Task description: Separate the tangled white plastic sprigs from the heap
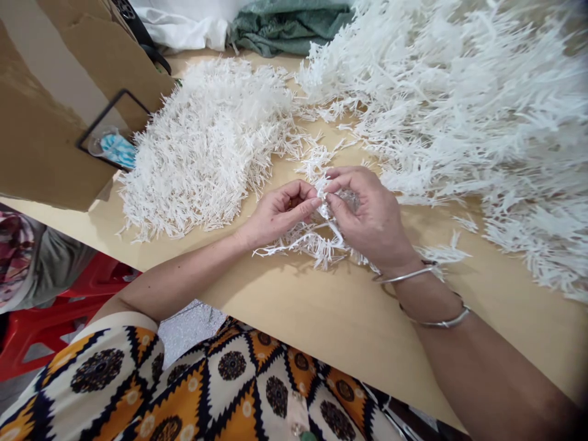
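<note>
My left hand (283, 211) and my right hand (367, 211) meet over the table, thumbs and fingertips pinching a white plastic sprig (323, 205) between them. Its thin needle-like branches poke out above and below my fingers. More loose white sprigs (316, 245) lie on the tabletop right under my hands. Part of the held piece is covered by my fingertips. Two metal bangles circle my right wrist.
A heap of white sprigs (206, 147) lies to the left, a bigger heap (459, 104) to the right. A cardboard box (55, 104) stands at the left. Green cloth (285, 24) lies at the back; red stools (41, 331) are below left.
</note>
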Motion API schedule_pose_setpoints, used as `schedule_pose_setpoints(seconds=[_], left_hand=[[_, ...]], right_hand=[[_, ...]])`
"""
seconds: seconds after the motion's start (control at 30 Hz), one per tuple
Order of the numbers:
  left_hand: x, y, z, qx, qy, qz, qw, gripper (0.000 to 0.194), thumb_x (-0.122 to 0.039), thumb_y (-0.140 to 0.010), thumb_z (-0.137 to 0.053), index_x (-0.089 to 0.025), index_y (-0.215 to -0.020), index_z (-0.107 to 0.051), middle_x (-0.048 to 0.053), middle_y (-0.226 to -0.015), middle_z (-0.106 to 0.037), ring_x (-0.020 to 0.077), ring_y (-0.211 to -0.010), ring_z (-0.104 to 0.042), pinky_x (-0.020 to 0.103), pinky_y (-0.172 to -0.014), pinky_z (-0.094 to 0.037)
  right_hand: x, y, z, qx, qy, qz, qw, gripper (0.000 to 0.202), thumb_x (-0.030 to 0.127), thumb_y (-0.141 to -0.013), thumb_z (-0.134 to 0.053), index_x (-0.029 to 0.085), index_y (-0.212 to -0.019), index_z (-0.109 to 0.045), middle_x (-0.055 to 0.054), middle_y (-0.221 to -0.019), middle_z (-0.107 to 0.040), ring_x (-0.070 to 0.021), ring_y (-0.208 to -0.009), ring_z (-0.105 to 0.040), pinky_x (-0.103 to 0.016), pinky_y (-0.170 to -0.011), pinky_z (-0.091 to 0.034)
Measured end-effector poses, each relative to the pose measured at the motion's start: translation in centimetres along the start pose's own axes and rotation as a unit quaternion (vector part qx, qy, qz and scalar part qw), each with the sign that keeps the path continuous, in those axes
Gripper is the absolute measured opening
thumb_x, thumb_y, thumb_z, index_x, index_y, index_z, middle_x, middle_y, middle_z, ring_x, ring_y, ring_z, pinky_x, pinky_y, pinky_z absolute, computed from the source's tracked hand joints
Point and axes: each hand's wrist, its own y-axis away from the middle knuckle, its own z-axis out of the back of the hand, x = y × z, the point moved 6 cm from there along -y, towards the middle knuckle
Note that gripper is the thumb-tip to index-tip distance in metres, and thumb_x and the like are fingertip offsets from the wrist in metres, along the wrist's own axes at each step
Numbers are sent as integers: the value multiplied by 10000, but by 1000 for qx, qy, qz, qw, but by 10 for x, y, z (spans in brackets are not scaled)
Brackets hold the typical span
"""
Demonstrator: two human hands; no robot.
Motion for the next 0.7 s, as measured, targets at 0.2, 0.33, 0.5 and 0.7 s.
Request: schedule_pose_setpoints(seconds=[0.2, 0.33, 0.5, 0.7], left_hand=[[3, -4, 4, 10, -4, 3, 1000, 334, -482, -957, -743, -170, -948, -624, -16, -828, -573, 61, -713, -564, 206, -684, -500], [1, 2, -3, 52, 2, -6, 999, 309, -453, -967, -738, -164, -975, -627, -10, -840, -598, 62, -728, -595, 209, -705, -516], [0, 4, -8, 65, 14, 2, 998, 306, -447, -971, -735, -167, -980, -613, -16, -820, -613, 61, -720, -609, 211, -713, -525], [2, 1, 0, 9, 16, 24, 1000, 322, -474, -960, -745, -178, -962, -618, -18, -796, -620, 64, -697, -577, 216, -698, -495]], right_hand=[[2, 1, -6, -64, 21, 2, 998, 131, 147, -888, -621, 274, -895, -591, -78, -1017, -678, -254, -1030, -678, -478, -946, -576], [-23, 0, 4, -103, 56, -66, 991, 128, 170, -877, -640, 268, -862, -559, -28, -860, -624, -220, -809, -621, -432, -797, -570], [-51, 2, 15, -123, 0, -133, 983, 80, 265, -932, -690, 267, -957, -615, -2, -852, -668, -197, -767, -650, -421, -798, -588], [-21, 1, 17, -107, -53, -76, 990, 193, 325, -985, -662, 299, -1177, -660, -65, -1120, -716, -246, -1061, -707, -486, -951, -607]])
